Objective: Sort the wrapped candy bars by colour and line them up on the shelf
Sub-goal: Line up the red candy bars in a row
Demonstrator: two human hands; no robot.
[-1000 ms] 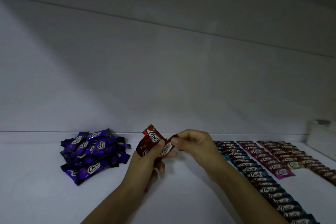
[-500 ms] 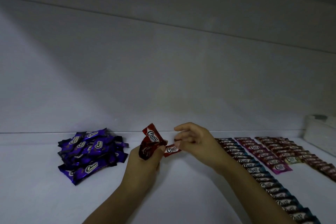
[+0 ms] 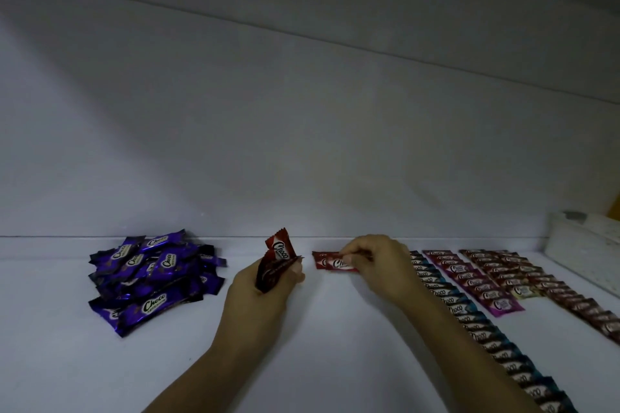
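red candy bars [image 3: 277, 256]: glossy wrappers, white "choco" script; bunch gripped in left hand [image 3: 263, 290]; right hand [image 3: 382, 268], at 3 o'clock, pinches single red bar [image 3: 338, 264] on shelf [image 3: 335, 335].

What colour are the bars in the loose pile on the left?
The piled candy bars are purple, best seen in the head view.

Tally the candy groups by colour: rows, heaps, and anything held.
Purple heap: 1
Blue row: 1
Magenta row: 1
Brownish-red row: 1
Red row at the right hand: 1
Red bunch in the left hand: 1
Total: 6
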